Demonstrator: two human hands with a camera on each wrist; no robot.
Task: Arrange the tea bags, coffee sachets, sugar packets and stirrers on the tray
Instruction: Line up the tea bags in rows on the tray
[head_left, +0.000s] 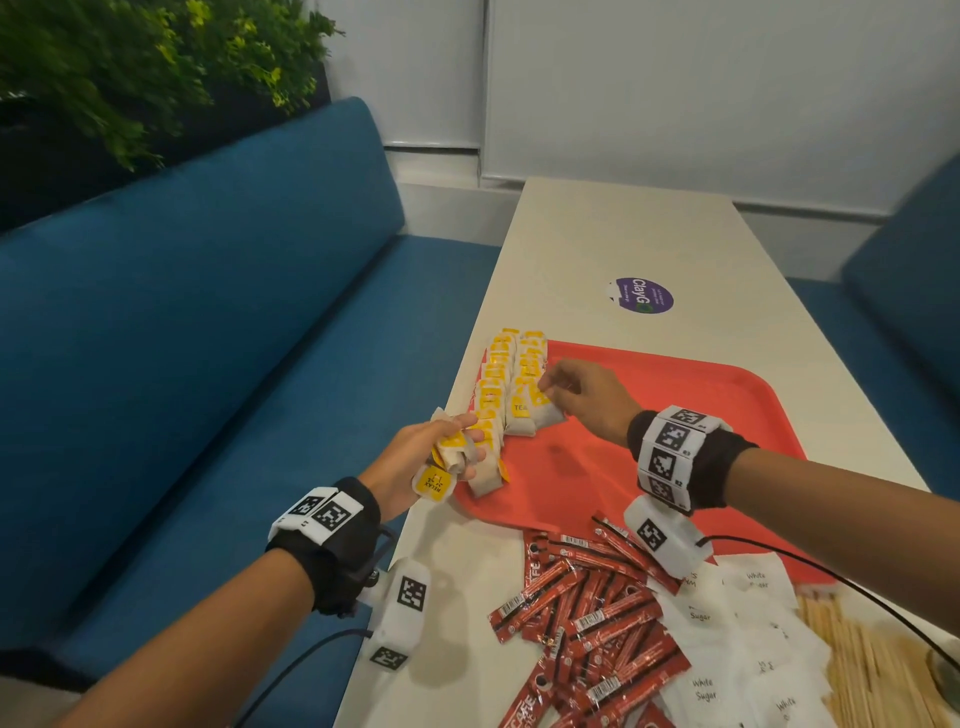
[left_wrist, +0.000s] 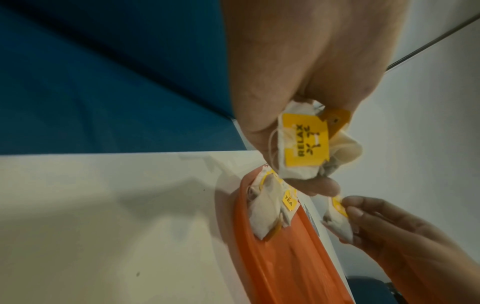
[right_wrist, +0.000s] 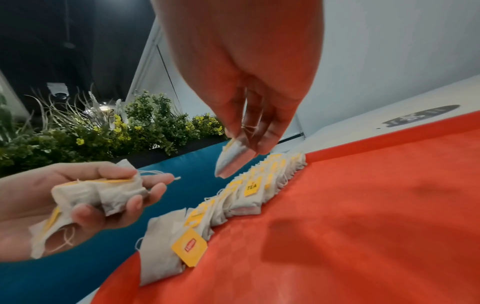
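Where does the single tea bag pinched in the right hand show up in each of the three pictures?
Head: single tea bag sits mid-frame, under the right hand, over the red tray.
Left wrist: lower right, pinched by fingertips.
Right wrist: centre, hanging above the tea bag rows.
Shared landmark: the red tray.

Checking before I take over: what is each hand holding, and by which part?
Left hand grips a bunch of tea bags around their middles. Right hand pinches one tea bag by its top edge.
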